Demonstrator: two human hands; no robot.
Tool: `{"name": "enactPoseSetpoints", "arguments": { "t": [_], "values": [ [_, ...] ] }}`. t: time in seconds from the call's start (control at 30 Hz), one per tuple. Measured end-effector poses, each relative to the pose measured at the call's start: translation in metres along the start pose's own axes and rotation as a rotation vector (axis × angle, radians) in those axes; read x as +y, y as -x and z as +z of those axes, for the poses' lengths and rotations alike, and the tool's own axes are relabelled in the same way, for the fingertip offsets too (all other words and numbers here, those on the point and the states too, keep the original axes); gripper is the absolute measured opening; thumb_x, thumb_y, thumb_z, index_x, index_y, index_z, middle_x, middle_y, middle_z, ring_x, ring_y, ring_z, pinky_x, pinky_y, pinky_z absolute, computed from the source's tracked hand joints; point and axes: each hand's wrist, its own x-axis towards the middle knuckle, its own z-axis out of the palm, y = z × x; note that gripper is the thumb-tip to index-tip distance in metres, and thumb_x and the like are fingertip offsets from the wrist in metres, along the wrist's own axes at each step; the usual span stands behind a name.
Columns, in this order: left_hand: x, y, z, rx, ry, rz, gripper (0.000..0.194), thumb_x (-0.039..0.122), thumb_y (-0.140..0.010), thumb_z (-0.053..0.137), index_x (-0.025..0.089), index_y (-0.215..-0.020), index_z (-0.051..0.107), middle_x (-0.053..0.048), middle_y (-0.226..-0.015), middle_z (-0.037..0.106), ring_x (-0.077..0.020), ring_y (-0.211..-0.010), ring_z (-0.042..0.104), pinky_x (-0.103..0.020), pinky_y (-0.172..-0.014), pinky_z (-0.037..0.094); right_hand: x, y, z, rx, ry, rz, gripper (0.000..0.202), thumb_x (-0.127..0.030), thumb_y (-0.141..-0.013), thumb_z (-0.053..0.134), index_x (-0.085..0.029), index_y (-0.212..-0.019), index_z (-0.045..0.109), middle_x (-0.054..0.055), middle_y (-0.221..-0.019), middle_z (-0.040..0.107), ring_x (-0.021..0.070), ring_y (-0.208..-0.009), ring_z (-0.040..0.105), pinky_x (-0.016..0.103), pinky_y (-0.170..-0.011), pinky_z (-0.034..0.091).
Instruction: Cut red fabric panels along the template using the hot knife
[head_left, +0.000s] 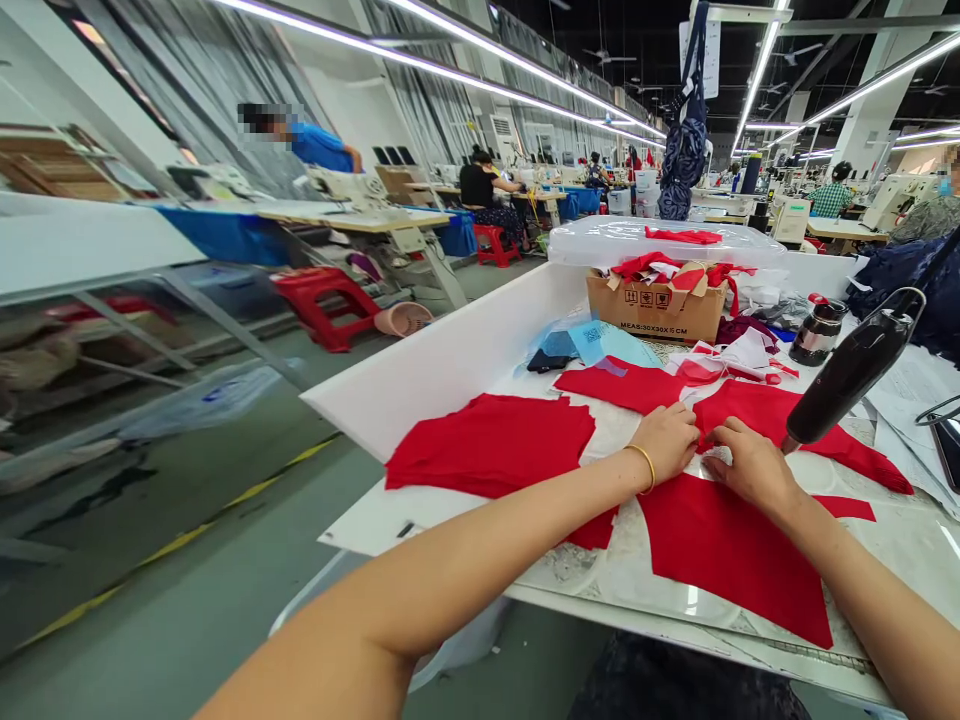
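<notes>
1. Evidently, in the head view, good work here means keeping the red cloth [776,408] flat, edges even, under light fingertip pressure.
2. The left hand [673,440] is curled, fingertips at the cloth's left end; whether they pinch it, one cannot tell.
3. The right hand [752,465] is half curled beside it, its grip unclear.
4. The cloth lies on the table [630,572], beyond another red piece [742,555].

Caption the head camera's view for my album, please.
Left hand and right hand at red fabric panels on a sewing-floor worktable.

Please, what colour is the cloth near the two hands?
The cloth is plain red; see the head view.
</notes>
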Motion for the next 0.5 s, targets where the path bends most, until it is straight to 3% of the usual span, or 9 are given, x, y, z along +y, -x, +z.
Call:
{"name": "enactPoseSetpoints", "arguments": {
  "t": [0.23,0.37,0.43,0.5],
  "values": [
    [-0.004,0.006,-0.002,0.019,0.023,-0.022,0.015,0.031,-0.099,0.072,0.020,-0.107,0.079,-0.008,-0.102,0.070,-0.0249,-0.104,0.060,-0.034,-0.084,0.048,0.009,-0.004,0.008,0.126,-0.058,-0.038,0.022,-0.020,-0.096,0.057,-0.025,-0.095,0.078,0.004,-0.099,0.071,0.0170,-0.078,0.067,0.027,-0.061,0.040],
    [-0.006,0.010,-0.006,0.045,0.005,-0.068,0.038,0.047,-0.092,0.081,0.019,-0.116,0.076,-0.011,-0.110,0.068,-0.0286,-0.110,0.057,-0.037,-0.089,0.047,0.009,0.001,0.006,0.241,-0.091,-0.085,0.020,-0.023,-0.096,0.057,-0.023,-0.091,0.077,0.005,-0.092,0.070,0.0155,-0.068,0.063,0.026,-0.058,0.041],
    [-0.007,0.011,-0.009,0.055,-0.004,-0.097,0.035,0.046,-0.092,0.080,0.018,-0.112,0.077,-0.012,-0.110,0.067,-0.0295,-0.110,0.056,-0.039,-0.089,0.047,0.004,0.009,0.002,0.294,-0.101,-0.108,0.020,-0.026,-0.096,0.057,-0.023,-0.091,0.076,0.005,-0.091,0.069,0.0137,-0.061,0.059,0.026,-0.056,0.041],
    [-0.010,0.014,-0.013,0.062,-0.008,-0.122,0.020,0.036,-0.095,0.077,0.017,-0.102,0.079,-0.012,-0.107,0.067,-0.0294,-0.110,0.055,-0.040,-0.090,0.046,-0.002,0.023,-0.005,0.366,-0.112,-0.158,0.020,-0.028,-0.098,0.057,-0.022,-0.091,0.075,0.004,-0.091,0.069,0.0115,-0.056,0.055,0.025,-0.053,0.041]
  ]
}}
